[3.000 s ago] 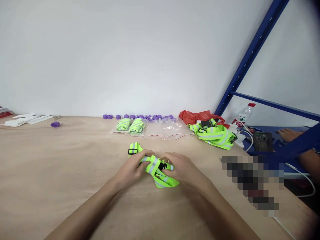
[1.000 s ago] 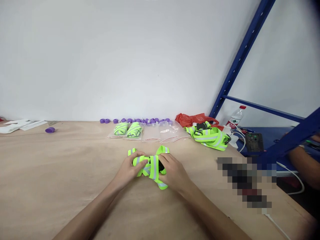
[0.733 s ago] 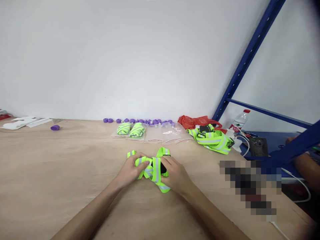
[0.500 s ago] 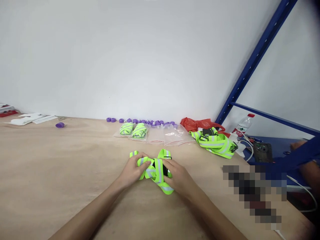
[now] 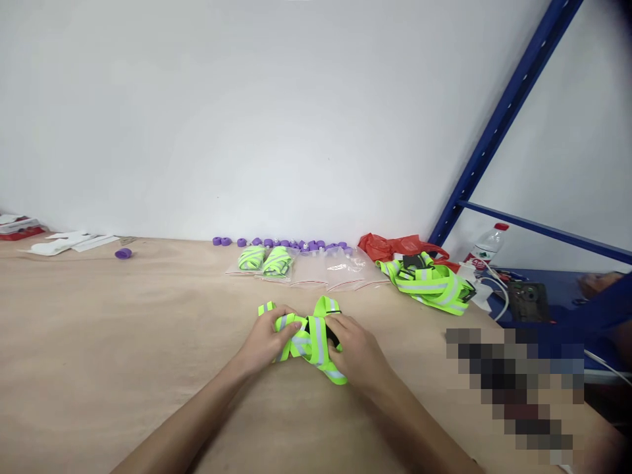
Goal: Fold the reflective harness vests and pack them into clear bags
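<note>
A yellow-green reflective strap (image 5: 318,342) with silver stripes lies partly folded on the table in front of me, a black part showing in its middle. My left hand (image 5: 269,336) is closed on its left side, thumb on top of the folds. On the right side, my right hand (image 5: 354,345) grips the strap near the black part, with the fingertips partly hidden by the bands. One loop stands up behind the right fingers, and a lower loop reaches toward me.
Behind my hands lie clear plastic bags (image 5: 309,270), two holding folded straps (image 5: 251,259). Small purple pieces (image 5: 269,243) line the wall. A heap of loose reflective straps (image 5: 429,286) and a red plastic bag (image 5: 390,245) sit to the right, near a bottle (image 5: 486,247) and a blue frame (image 5: 503,118).
Both hands keep hold of the strap, nearly unmoved. The whole view has shifted slightly. A person's hand at the far right has moved.
</note>
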The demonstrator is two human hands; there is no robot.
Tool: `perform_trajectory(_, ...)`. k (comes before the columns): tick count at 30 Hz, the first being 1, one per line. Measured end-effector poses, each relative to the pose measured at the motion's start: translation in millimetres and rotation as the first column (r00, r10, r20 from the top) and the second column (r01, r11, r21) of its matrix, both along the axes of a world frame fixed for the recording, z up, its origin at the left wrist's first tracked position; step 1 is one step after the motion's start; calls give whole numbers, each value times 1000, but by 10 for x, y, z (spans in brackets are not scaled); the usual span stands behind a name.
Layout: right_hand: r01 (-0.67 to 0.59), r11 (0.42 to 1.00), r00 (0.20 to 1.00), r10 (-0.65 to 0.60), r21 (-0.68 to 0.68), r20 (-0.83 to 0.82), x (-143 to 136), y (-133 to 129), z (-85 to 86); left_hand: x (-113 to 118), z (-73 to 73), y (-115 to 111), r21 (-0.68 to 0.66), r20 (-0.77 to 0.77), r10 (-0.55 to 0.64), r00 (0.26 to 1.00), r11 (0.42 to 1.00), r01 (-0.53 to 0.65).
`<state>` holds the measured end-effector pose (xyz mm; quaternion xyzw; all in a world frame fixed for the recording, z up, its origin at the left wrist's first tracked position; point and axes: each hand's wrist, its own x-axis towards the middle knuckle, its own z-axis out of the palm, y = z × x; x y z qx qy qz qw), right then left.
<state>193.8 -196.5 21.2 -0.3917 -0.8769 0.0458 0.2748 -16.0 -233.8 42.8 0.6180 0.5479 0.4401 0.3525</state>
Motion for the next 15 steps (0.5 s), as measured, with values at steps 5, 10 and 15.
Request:
perform_trajectory(5,-68,993,993,59,-92,-101,80,38,170,-77,100,18,68,15,-29,999,997,28)
perform_trajectory(10,-83,996,983,75,-41,-169,123,65,180,-136,170,17,94,22,-31,999,995,29)
perform_trajectory(15,19,999,980,-25,-33,-199,81,49,131,-171,217,15,136,44,29,999,990,-35)
